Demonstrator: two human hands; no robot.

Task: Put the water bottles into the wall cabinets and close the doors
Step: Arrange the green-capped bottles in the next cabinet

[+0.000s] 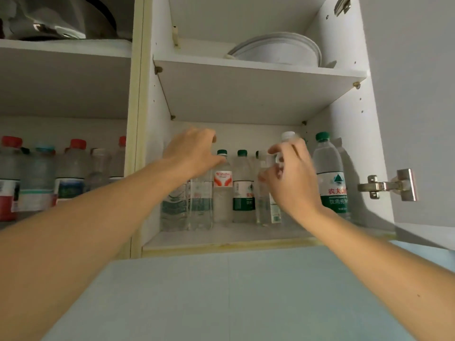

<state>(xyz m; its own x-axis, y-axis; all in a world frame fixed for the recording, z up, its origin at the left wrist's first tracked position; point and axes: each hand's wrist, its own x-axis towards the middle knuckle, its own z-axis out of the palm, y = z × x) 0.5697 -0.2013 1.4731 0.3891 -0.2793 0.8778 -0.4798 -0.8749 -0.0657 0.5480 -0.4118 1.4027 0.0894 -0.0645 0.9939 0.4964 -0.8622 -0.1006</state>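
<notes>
White wall cabinet (354,99), two bays, both doors open; hinge (384,185) exposed on rt side wall, door itself out of frame. Pale blue tiled wall below.

Rt bay, lower shelf (221,238): water bottles upright in a row toward the back, caps up, labels mostly fwd. Packed side by side, prob. to fit more in and leave the front lip free for door clearance. Tall green-cap bottle (331,173) at far rt, near the side wall. Red-label bottle (222,193) and green-label bottle (242,190) mid-row, just beside each other.

Left hand (194,153): reaching in over the clear bottles (187,205) at left end of row, fingers curled down at cap height. Looks like it's got a bottle top, but fingertips hidden behind the hand, so cannot tell if it's actually gripping.

Right hand (293,178): fingers and thumb wrapped round neck/shoulder of a white-cap bottle (288,136), holding it upright in the gap between mid-row and the tall one. Base hidden; can't tell if it's down on shelf yet. Some motion blur.

Upper shelf: stacked white plates (278,50). Left bay (64,168): more bottles, red and teal caps, already stowed; metal cookware (61,18) above.

Judgement: late in loading, doors not yet shut.
</notes>
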